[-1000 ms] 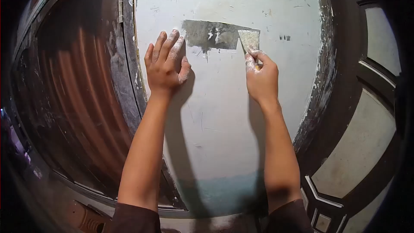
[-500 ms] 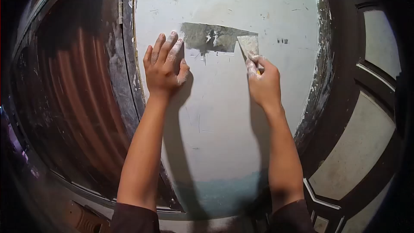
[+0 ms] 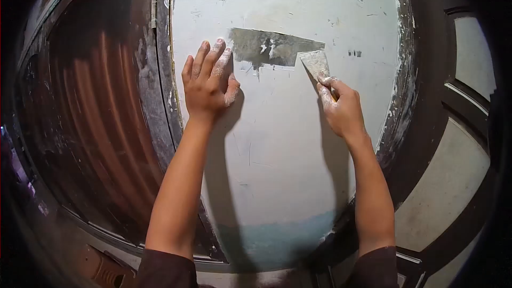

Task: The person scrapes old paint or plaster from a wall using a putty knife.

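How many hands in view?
2: left hand on the pale surface, left of the dark patch; right hand gripping a scraper, below the patch's right end.

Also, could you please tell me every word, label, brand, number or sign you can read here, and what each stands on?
None: no readable lettering shows on the wall, the dark patch or the scraper blade.
The small dark marks right of the patch form no letters I can make out.
The right hand mostly hides the handle.
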`<state>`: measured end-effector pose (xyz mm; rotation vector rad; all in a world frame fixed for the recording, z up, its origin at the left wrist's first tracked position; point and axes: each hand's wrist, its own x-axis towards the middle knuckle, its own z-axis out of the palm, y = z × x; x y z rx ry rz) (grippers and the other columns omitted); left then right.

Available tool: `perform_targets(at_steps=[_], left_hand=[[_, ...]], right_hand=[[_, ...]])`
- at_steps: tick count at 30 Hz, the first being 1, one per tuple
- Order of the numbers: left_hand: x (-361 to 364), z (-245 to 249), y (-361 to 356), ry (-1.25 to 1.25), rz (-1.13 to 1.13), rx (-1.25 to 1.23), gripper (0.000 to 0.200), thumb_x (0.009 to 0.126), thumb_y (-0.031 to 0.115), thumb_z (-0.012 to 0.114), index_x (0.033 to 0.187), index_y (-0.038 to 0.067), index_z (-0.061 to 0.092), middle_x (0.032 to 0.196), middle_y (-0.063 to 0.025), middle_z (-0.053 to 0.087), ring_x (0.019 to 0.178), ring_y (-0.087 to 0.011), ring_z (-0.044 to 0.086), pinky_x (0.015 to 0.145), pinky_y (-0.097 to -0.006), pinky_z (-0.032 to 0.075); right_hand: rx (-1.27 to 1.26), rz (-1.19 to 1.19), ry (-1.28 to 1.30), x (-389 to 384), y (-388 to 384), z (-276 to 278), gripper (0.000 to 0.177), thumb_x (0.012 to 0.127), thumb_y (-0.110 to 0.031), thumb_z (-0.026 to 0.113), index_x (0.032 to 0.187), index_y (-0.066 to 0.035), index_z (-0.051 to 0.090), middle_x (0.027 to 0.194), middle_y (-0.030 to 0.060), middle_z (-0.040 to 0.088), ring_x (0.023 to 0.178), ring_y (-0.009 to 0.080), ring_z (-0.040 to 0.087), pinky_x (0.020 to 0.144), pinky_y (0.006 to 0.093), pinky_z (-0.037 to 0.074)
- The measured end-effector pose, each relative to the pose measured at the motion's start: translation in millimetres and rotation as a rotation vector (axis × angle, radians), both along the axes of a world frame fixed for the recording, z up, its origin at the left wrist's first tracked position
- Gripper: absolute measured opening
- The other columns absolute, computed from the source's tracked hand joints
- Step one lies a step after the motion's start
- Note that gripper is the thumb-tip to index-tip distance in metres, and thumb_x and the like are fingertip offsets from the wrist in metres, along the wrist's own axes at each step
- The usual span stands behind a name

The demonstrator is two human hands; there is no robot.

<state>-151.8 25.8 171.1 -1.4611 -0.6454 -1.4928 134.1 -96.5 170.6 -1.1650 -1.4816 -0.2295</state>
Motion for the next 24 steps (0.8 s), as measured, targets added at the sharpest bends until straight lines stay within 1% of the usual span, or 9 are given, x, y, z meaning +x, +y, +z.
perform_targets(at_steps=[2,8,10,11,12,14,16,21,24], left_hand=[[0.5,-1.2,-1.1,0.006,0.033,0.0,0.06,0.078,0.027,0.067,0.138,0.02,0.068,0.153,0.0001,0.059,0.148,-0.0246,0.048,0.123,-0.0485,0.027],[2.1,-2.4,0.1,0.003,0.04,0.014,0.059,0.079,0.028,0.067,0.137,0.02,0.068,0.153,0.0,0.059,0.149,-0.0249,0.046,0.124,-0.0488,0.027],[0.5,-1.4,0.0,0.012,0.056,0.01,0.059,0.079,0.028,0.066,0.138,0.019,0.068,0.153,-0.0003,0.059,0.149,-0.025,0.046,0.124,-0.0485,0.026],[0.0,-2.3,-0.6,0.016,0.047,-0.005,0.059,0.079,0.027,0.066,0.138,0.019,0.067,0.153,-0.0006,0.058,0.149,-0.0253,0.046,0.124,-0.0488,0.026],[-0.2,-2.4,0.0,0.017,0.049,-0.004,0.059,0.079,0.027,0.066,0.138,0.019,0.067,0.153,-0.0006,0.058,0.149,-0.0253,0.046,0.124,-0.0488,0.026],[0.8,-1.9,2.0,0.007,0.057,0.017,0.059,0.079,0.028,0.067,0.138,0.019,0.067,0.153,-0.0003,0.059,0.149,-0.0257,0.046,0.124,-0.0493,0.027],[2.0,-2.1,-0.4,0.004,0.043,0.007,0.059,0.08,0.028,0.067,0.138,0.019,0.067,0.152,-0.0001,0.059,0.148,-0.0261,0.047,0.124,-0.0492,0.026],[0.6,-1.6,1.5,0.012,0.035,0.021,0.06,0.079,0.027,0.067,0.139,0.019,0.066,0.152,-0.0003,0.059,0.148,-0.0263,0.048,0.124,-0.05,0.026],[1.5,-2.7,0.9,0.002,0.024,0.011,0.061,0.079,0.026,0.067,0.139,0.019,0.066,0.152,0.0,0.059,0.148,-0.0262,0.047,0.123,-0.0502,0.027]], right_hand=[[0.098,0.039,-0.053,4.7,5.5,-3.3,0.023,0.099,-0.012,0.066,0.115,0.004,0.072,0.087,0.0252,0.073,0.07,0.0313,0.067,0.073,0.0392,0.053],[0.057,0.001,-0.054,-0.5,5.7,-0.2,0.025,0.1,-0.011,0.065,0.12,0.003,0.072,0.093,0.0282,0.073,0.074,0.0353,0.071,0.073,0.0387,0.053],[0.168,0.094,-0.034,-4.4,11.7,-0.1,0.025,0.099,-0.011,0.065,0.119,0.004,0.072,0.093,0.0284,0.073,0.075,0.0361,0.071,0.073,0.0392,0.053],[0.102,0.077,-0.014,-3.8,3.4,-1.4,0.025,0.099,-0.01,0.065,0.118,0.004,0.072,0.093,0.0281,0.073,0.076,0.0368,0.071,0.073,0.0397,0.053],[0.102,0.08,-0.014,-4.4,1.1,-2.6,0.025,0.099,-0.01,0.065,0.118,0.004,0.072,0.093,0.0281,0.073,0.076,0.0368,0.071,0.073,0.0397,0.053],[0.014,0.006,-0.04,-0.8,0.8,-1.9,0.025,0.099,-0.01,0.065,0.119,0.003,0.072,0.094,0.0278,0.073,0.077,0.0373,0.071,0.074,0.0398,0.054],[0.142,0.082,-0.034,-1.6,12.5,-1.7,0.024,0.099,-0.01,0.065,0.117,0.004,0.072,0.094,0.0265,0.074,0.079,0.0381,0.072,0.076,0.0394,0.054],[0.051,0.042,-0.036,3.1,3.6,-2.8,0.025,0.099,-0.009,0.065,0.12,0.003,0.072,0.098,0.028,0.073,0.081,0.0382,0.072,0.078,0.0383,0.054],[0.134,0.078,-0.073,3.6,16.5,1.8,0.025,0.099,-0.009,0.065,0.12,0.003,0.072,0.096,0.0276,0.073,0.078,0.0365,0.071,0.076,0.0379,0.054]])
